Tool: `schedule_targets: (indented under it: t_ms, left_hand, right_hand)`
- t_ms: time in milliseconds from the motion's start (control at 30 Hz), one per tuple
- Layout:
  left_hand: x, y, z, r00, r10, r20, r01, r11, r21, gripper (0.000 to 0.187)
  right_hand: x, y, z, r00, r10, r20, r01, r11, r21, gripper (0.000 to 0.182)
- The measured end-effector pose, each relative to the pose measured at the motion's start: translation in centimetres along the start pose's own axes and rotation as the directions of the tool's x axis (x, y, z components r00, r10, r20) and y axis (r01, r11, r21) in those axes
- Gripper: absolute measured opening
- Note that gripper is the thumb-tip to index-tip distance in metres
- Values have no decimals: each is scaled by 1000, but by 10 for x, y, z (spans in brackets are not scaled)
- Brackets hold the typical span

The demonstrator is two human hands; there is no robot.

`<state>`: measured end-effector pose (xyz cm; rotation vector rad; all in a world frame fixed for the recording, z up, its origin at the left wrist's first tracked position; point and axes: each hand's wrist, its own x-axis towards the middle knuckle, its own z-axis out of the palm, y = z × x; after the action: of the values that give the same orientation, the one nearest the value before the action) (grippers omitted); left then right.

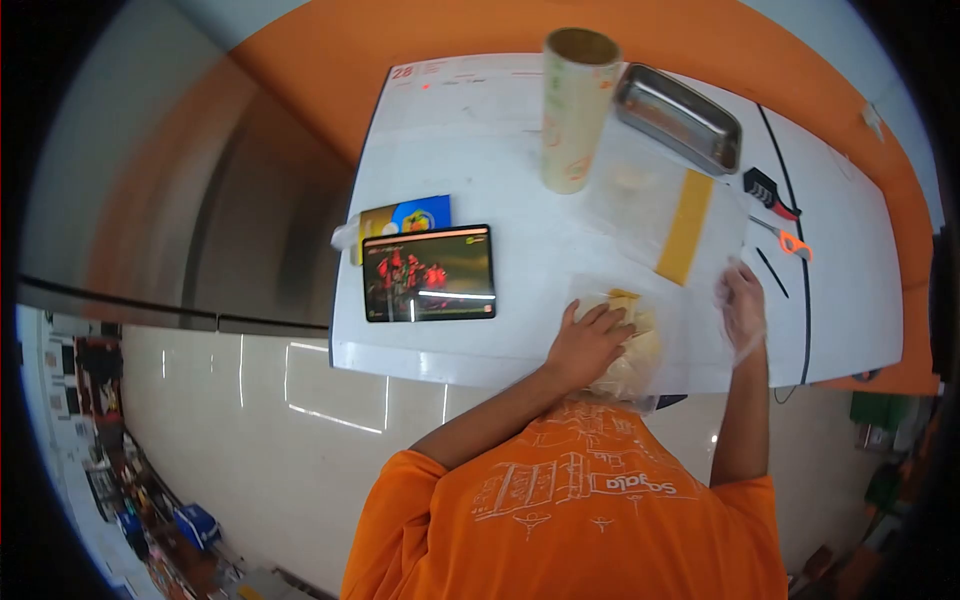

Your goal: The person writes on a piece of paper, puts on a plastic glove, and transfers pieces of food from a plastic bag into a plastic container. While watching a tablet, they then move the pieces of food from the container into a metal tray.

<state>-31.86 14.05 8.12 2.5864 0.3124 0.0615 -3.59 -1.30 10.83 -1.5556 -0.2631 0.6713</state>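
Note:
My left hand (590, 347) lies with fingers spread on a clear plastic bag (640, 372) holding pale yellow pieces, at the table's front edge. To the right, my right hand (741, 305) is raised near the table's edge, its fingers curled together; clear plastic shows around its wrist, and what the fingertips hold is too blurred to make out. Beyond both hands lies another clear plastic sheet or bag (630, 205) with a yellow strip (686, 228) on it. A tall roll of clear film (575, 120) stands upright behind.
On the white table (480, 150), a tablet (430, 275) overlaps a blue and yellow box (420, 215) at left. A metal tray (680, 118) sits at the back. At right are a black and red tool (768, 192), orange-handled scissors (793, 244) and a black stick (773, 273).

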Motion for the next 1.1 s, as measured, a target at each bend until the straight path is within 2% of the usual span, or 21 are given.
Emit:
schedule_targets:
  t_ms: [33,100,167,233,267,300,367,433,500,533,600,633,700,733,767,833,900,933,1000,1033,1100]
  left_hand:
    - [0,-2,2,1000,-23,-5,23,1000,-1,42]
    - [-1,-7,6,998,12,-59,-13,1000,-22,43]
    - [-1,-11,2,1000,-8,-5,8,1000,25,44]
    - [0,-15,1,999,-16,52,12,998,67,46]
    - [-2,-19,2,1000,14,20,-14,1000,-9,47]
    - [-3,-23,2,999,45,-13,-46,995,-84,49]
    - [-5,-26,-1,999,32,5,-32,997,-65,49]
    - [-11,-25,-3,1000,19,23,-18,999,-43,50]
    - [-19,-24,-4,979,-73,-192,61,996,-66,51]
    - [-25,-26,-6,980,-64,-187,53,996,-68,51]
    - [-37,-35,-13,934,-108,-340,58,987,-152,48]
    - [-42,-38,-13,936,-103,-336,54,987,-151,48]
    - [-52,-45,-15,863,-300,-406,104,893,-438,41]
    - [-59,-46,-18,873,-388,-295,142,782,-606,39]
    - [-65,-46,-19,873,-390,-294,147,784,-604,39]
    - [-72,-39,-31,919,-389,-68,238,682,-691,41]
    - [-75,-29,-34,909,-416,-38,291,695,-658,48]
    - [-76,-27,-32,909,-415,-32,314,735,-601,51]
    - [-81,-26,-27,908,-419,-29,338,770,-541,54]
    - [-85,-26,-24,913,-408,3,354,790,-501,57]
    - [-92,-26,-22,917,-398,34,368,809,-459,61]
  right_hand:
    - [-19,-7,-1,999,19,37,-20,1000,13,15]
    - [-68,-14,8,982,186,-9,-185,980,80,16]
    - [-105,4,-3,944,236,232,-267,957,110,20]
    - [-129,31,-15,909,304,286,-338,938,78,21]
    - [-136,43,-20,871,365,330,-402,914,52,22]
    - [-141,49,-18,871,370,323,-407,912,53,22]
    - [-157,58,-7,901,406,154,-425,896,126,21]
    - [-164,50,0,899,412,151,-430,895,120,20]
    - [-168,43,8,916,396,71,-395,918,-26,21]
    - [-169,43,10,916,396,61,-396,918,-22,21]
    - [-169,45,12,943,323,86,-297,928,-226,21]
    - [-169,49,14,943,324,81,-299,928,-222,21]
    - [-168,60,19,961,256,106,-215,931,-294,23]
    - [-167,64,23,961,254,109,-214,933,-290,23]
    - [-168,67,27,973,217,83,-177,924,-340,25]
    - [-169,71,32,982,179,60,-143,912,-386,27]
    - [-167,71,35,997,63,-43,-76,760,-646,29]
    - [-167,71,36,997,62,-42,-75,759,-646,29]
    - [-168,70,38,988,-148,33,112,565,-818,27]
    - [-171,67,40,988,-148,36,114,563,-818,27]
    - [-177,60,42,998,-22,57,61,401,-914,27]
